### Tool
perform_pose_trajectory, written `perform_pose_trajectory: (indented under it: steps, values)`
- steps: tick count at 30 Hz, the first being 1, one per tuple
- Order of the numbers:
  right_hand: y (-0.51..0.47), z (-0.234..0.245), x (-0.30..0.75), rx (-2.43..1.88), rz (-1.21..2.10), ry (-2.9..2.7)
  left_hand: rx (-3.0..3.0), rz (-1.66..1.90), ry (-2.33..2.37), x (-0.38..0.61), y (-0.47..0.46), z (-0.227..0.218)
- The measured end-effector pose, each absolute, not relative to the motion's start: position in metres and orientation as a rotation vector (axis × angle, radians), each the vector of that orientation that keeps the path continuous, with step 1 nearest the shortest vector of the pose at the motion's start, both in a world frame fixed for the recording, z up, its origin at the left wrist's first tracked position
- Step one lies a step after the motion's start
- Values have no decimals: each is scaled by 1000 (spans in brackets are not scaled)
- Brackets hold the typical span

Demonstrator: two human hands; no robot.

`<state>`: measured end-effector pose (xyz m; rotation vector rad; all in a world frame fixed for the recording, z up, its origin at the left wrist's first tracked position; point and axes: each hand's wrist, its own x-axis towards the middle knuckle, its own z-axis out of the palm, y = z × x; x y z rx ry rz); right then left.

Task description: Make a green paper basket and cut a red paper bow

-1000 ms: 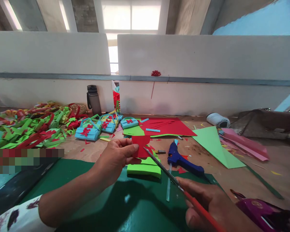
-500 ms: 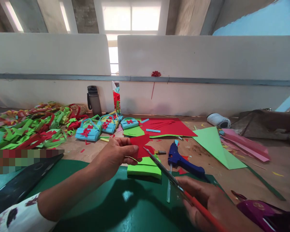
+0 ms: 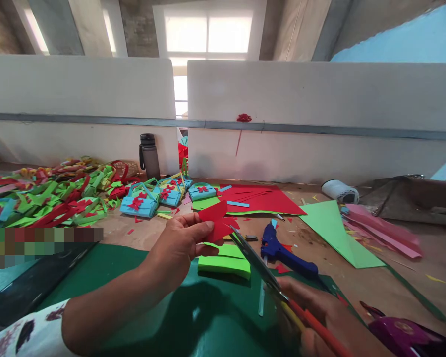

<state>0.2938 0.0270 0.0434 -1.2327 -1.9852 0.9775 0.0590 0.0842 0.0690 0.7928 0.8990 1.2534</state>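
Observation:
My left hand point(image 3: 184, 233) pinches a piece of red paper point(image 3: 213, 212) with petal-like lobes between thumb and fingers, held above the work surface. Orange-and-yellow-handled scissors point(image 3: 258, 267) are gripped in my right hand point(image 3: 321, 305), their blades slightly parted and their tips at the paper's right edge. Below the paper, a folded bright green paper piece point(image 3: 225, 267) lies on the green cutting mat point(image 3: 163, 327). A blue glue gun point(image 3: 288, 253) rests just beyond the scissors, its clear glue stick point(image 3: 261, 299) sticking out behind.
Small blue paper bags point(image 3: 138, 207) with red flowers stand behind, near a dark bottle point(image 3: 148, 156). Paper strips point(image 3: 59, 193) are heaped at left. Red sheets point(image 3: 263, 198), a light green sheet point(image 3: 342, 238) and a purple tool point(image 3: 401, 334) lie rightward. A white partition point(image 3: 301, 94) closes the back.
The scissors' handles have spread and the blades have parted at the paper's edge. The red paper has turned slightly, with its lobes showing more clearly. The view has shifted a little.

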Motion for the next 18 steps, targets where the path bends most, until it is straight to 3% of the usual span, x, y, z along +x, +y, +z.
perform_pose_trajectory:
  steps: [8, 18]
  values:
    - [31, 17, 293, -1331, 1046, -1941, 797, 1216, 947, 63, 82, 66]
    - [28, 31, 288, -1323, 1034, -1930, 775, 1194, 912, 68, 74, 64]
